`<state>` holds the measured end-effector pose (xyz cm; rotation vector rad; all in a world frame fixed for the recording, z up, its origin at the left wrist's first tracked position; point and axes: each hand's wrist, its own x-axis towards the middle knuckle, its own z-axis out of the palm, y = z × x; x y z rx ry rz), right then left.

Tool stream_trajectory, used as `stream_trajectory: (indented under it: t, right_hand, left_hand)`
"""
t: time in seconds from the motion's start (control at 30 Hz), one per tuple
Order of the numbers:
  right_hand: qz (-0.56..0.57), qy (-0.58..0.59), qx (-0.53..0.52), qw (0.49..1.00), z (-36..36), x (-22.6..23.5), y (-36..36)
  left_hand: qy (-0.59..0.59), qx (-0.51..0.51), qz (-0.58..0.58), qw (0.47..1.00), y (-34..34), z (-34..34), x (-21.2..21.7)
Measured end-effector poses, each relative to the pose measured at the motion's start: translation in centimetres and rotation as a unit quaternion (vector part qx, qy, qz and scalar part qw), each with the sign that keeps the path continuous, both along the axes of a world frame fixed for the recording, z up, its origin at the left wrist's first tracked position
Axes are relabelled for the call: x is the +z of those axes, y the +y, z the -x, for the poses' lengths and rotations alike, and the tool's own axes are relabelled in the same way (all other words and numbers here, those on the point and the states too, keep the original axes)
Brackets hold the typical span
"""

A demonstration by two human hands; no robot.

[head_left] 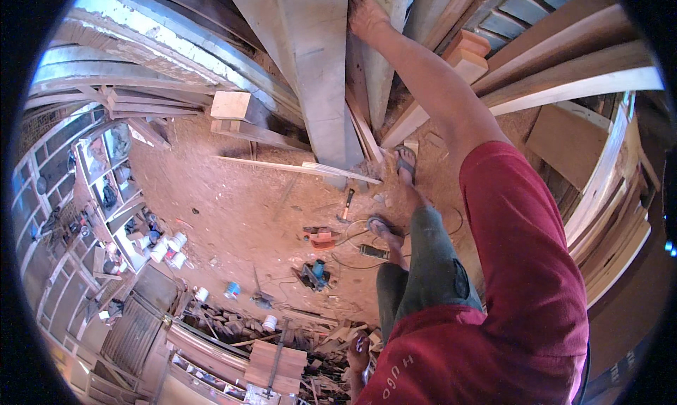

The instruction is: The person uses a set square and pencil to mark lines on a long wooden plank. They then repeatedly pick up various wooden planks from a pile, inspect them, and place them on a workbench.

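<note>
My right hand (369, 16) reaches up to the tall leaning boards, its fingers bent over the edge of a pale wooden plank (381, 59). Beside it stands a wide grey board (317, 74), its lower end on the ground. Low in the picture, near my shirt, my left hand (358, 357) is closed around something small and whitish that I cannot make out. On the earth floor by my sandalled feet lie a hammer (346, 205), a red power tool (321, 237) and a blue-green power tool (315, 274) with cables.
A squared timber block (233, 106) and a long thin strip (282, 167) lie left of the boards. More planks (606, 243) lean at the right. White buckets (168, 248) stand at the left. Scrap wood (233, 325) heaps below. Cables cross the floor around my feet.
</note>
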<state>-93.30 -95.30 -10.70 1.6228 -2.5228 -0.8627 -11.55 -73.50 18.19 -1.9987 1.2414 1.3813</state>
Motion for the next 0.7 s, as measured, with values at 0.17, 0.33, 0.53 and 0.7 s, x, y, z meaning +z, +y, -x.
stream_trajectory:
  t: [0.17,0.33,0.53,0.7]
  right_hand:
    - [0.015,-0.065,-0.055,0.996,0.5,-1.3,-0.7]
    - [0.019,-0.117,-0.049,0.992,-0.6,1.0,-0.4]
    - [0.235,-0.044,-0.049,0.970,-5.2,2.5,6.0]
    - [0.437,-0.210,-0.158,0.860,-10.5,5.9,15.4]
  left_hand:
    - [-0.058,-0.044,-0.023,0.997,-1.5,4.7,-0.2]
    - [0.025,-0.060,0.013,0.998,-1.9,5.3,-1.7]
    - [0.029,-0.071,-0.003,0.997,-3.0,5.1,-3.3]
    - [0.051,-0.129,-0.018,0.990,-5.5,7.8,-4.5]
